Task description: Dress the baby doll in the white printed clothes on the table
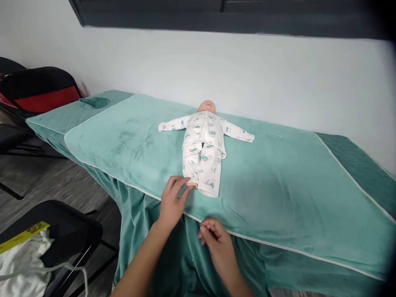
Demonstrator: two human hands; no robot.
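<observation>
A baby doll [206, 106] lies on its back on a green massage bed, its arms stretched to both sides. It wears a white printed jacket [206, 128] and matching trousers [209, 167]. My left hand [173, 200] pinches the cuff of the trouser leg on the left, where a bit of the doll's foot [192, 184] shows. The other leg's cuff lies flat, with no foot visible in it. Below, at the bed's front edge, my right hand [218, 243] hangs apart from the doll, its fingers curled in with nothing seen in them.
The green cover [293, 185] has white piping and drapes over the front. A face hole [95, 102] is at the left end. A black chair [74, 231] at lower left holds white cloth [24, 264] and a cable. More chairs [46, 93] stand behind, and a white wall backs the bed.
</observation>
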